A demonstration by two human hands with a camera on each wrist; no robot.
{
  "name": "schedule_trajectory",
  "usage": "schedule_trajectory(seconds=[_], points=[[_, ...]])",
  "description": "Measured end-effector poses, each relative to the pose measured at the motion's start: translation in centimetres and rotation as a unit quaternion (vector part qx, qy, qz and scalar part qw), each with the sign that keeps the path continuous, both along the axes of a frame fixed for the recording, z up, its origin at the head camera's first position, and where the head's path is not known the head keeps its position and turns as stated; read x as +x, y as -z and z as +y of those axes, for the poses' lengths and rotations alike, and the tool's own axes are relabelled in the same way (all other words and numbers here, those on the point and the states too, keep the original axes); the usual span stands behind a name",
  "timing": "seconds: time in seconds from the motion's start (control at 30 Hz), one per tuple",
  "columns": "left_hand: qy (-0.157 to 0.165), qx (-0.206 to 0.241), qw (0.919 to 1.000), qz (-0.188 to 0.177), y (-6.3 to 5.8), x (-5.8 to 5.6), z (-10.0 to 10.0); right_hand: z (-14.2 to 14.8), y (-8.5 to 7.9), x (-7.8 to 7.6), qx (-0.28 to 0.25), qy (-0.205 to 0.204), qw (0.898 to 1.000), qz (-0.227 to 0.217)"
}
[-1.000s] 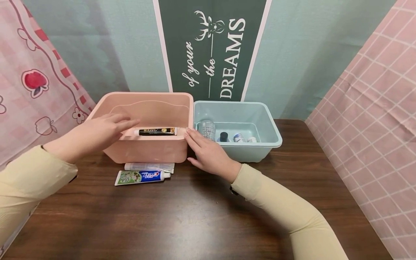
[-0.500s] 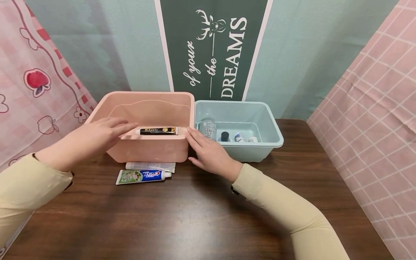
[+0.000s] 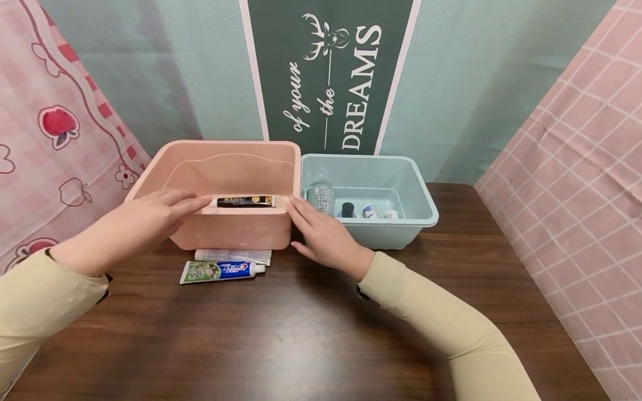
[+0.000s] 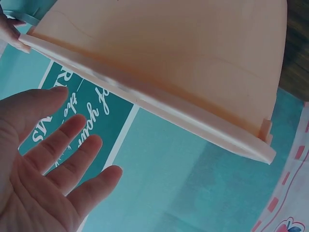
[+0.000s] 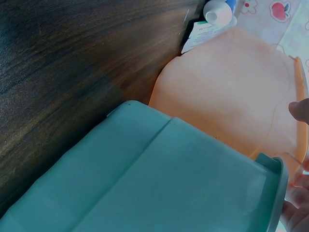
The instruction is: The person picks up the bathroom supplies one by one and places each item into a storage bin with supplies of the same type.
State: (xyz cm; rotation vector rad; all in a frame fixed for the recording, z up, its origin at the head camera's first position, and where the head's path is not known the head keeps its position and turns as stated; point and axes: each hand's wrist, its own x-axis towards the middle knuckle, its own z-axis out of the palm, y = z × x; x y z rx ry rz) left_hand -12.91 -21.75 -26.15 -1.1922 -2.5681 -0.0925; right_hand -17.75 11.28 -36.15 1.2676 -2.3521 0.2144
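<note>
My left hand (image 3: 135,225) hovers at the left front rim of the pink bin (image 3: 230,231), fingers extended. In the left wrist view its fingers are spread, hold nothing and look apart from the bin. A black toothpaste tube (image 3: 246,201) with a white cap lies inside the pink bin. My right hand (image 3: 331,239) lies with its fingers straight on that bin's right front corner, where the blue bin (image 3: 381,231) adjoins. In the right wrist view, parts of its thumb and fingers (image 5: 299,210) show beside the two rims.
In front of the pink bin lie a green-and-blue toothpaste tube (image 3: 218,271) and a white tube (image 3: 225,255) on the dark wooden table (image 3: 311,334). The blue bin holds a clear bottle (image 3: 321,199), a dark-capped item (image 3: 348,210) and two small white items (image 3: 371,211).
My left hand has shifted slightly left and lower along the pink bin's rim. The right hand stays on the corner, and the tubes and bins keep their places.
</note>
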Motion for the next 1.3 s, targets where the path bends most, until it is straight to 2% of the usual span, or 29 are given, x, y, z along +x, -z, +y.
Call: schedule_trajectory(seconds=[0.23, 0.37, 0.47, 0.6, 0.7, 0.9, 1.17, 1.3], points=[[0.014, 0.003, 0.9996, 0.024, 0.6, 0.2, -0.3, 0.0, 0.0, 0.0, -0.001, 0.001, 1.0, -0.001], [-0.007, 0.009, 0.9999, -0.001, 1.0, 0.6, -0.2, 0.0, 0.1, -0.1, -0.004, -0.001, 1.0, 0.0], [-0.017, -0.002, 0.9998, -0.002, 1.4, 0.9, -0.1, -0.1, 0.1, -0.1, -0.004, -0.001, 1.0, 0.0], [-0.012, -0.028, 0.999, 0.032, 1.8, 0.9, -0.1, -0.1, 0.2, -0.1, -0.003, 0.0, 1.0, 0.0], [-0.011, -0.032, 0.9985, 0.044, 2.0, 0.9, -0.1, -0.1, 0.2, -0.2, -0.002, 0.0, 1.0, 0.0], [0.0, -0.032, 0.9985, 0.046, 2.3, 1.0, -0.1, -0.1, 0.1, -0.2, -0.001, 0.0, 1.0, -0.002], [0.015, -0.017, 0.9993, 0.031, 3.0, 1.2, 0.0, -0.1, 0.1, -0.1, 0.0, 0.0, 1.0, -0.002], [0.011, -0.016, 0.9994, 0.028, 3.4, 1.4, 0.0, -0.1, 0.0, -0.1, 0.003, 0.005, 1.0, -0.006]])
